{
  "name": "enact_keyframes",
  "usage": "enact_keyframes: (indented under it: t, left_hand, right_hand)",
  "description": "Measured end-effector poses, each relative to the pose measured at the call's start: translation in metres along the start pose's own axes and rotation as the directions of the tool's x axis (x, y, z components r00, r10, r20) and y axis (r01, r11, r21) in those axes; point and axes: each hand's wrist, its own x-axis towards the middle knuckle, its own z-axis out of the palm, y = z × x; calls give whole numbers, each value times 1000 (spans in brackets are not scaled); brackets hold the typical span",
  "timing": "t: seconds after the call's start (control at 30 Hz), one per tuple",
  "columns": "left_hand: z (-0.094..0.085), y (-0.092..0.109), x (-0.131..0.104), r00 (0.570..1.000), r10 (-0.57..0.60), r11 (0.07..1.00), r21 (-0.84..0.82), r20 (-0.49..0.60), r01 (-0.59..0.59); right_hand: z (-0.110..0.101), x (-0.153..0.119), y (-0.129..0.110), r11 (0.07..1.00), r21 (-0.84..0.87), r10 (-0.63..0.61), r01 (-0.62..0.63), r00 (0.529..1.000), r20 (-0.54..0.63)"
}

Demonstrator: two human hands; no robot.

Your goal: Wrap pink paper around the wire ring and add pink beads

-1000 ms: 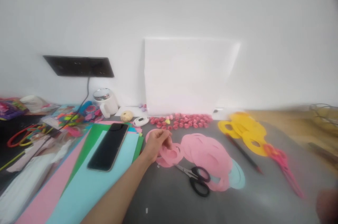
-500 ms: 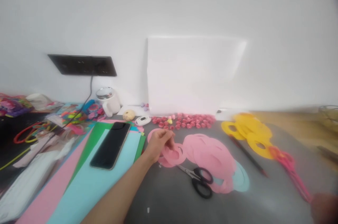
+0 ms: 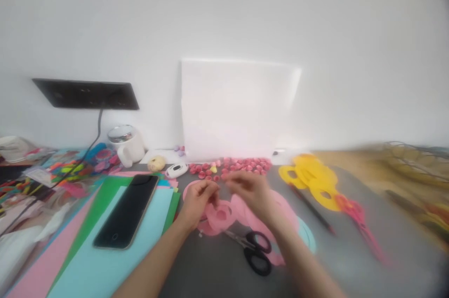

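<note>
My left hand (image 3: 200, 200) is closed in a pinch above pink paper rings (image 3: 221, 216); whatever lies between its fingertips is too small and blurred to name. My right hand (image 3: 251, 192) hovers just to its right, fingers bent forward toward the left hand and thumb apart, with nothing visible in it. Beneath the right hand lies a pile of overlapping pink paper cut-outs (image 3: 286, 207), partly hidden by the wrist. Black-handled scissors (image 3: 257, 253) rest in front of them, blades pointing toward the left hand. Several small dark-pink curled pieces (image 3: 245, 164) lie behind both hands.
A phone (image 3: 126, 211) lies on coloured paper sheets (image 3: 115, 260) at left. A white mug (image 3: 128, 146) stands behind it. Yellow paper cut-outs (image 3: 314, 178), a pencil (image 3: 315, 211) and pink scissors (image 3: 361, 225) lie right. A white board (image 3: 235, 111) leans against the wall.
My right hand has come in from the lower right edge to beside the left hand. The left hand stays pinched over the pink rings. The view has shifted to the right.
</note>
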Motion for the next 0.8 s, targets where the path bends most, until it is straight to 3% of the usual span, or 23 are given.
enact_keyframes:
  t: [0.1, 0.2, 0.27, 0.37, 0.5, 0.63, 0.73, 0.8]
  left_hand:
    - [-1, 2, 0, 999, 3, 998, 70, -34, 0]
    - [-3, 3, 0, 1000, -2, 995, 96, -12, 3]
    - [-3, 5, 0, 1000, 6, 991, 133, 12, -7]
    - [-1, 8, 0, 1000, -6, 983, 186, 26, 1]
    - [1, 12, -1, 997, -52, 988, 151, 48, 44]
    - [1, 10, -1, 986, -128, 991, -18, 107, 131]
    - [2, 7, -2, 984, -136, 989, -49, 112, 142]
    - [4, 7, -2, 996, -84, 996, 45, 30, 83]
  right_hand:
    - [12, 4, 7, 984, 152, 71, -97, 984, 165]
    - [19, 6, 16, 934, 317, 130, -165, 983, 127]
    - [18, 4, 21, 923, 338, 151, -182, 982, 117]
    - [15, 2, 25, 959, 246, 113, -140, 986, 122]
    - [15, 1, 32, 999, -27, -37, 37, 999, -21]
    - [18, 1, 39, 939, -252, -278, 234, 948, -154]
    - [19, 0, 38, 921, -278, -331, 273, 925, -189]
    - [19, -1, 34, 947, -228, -275, 228, 940, -201]
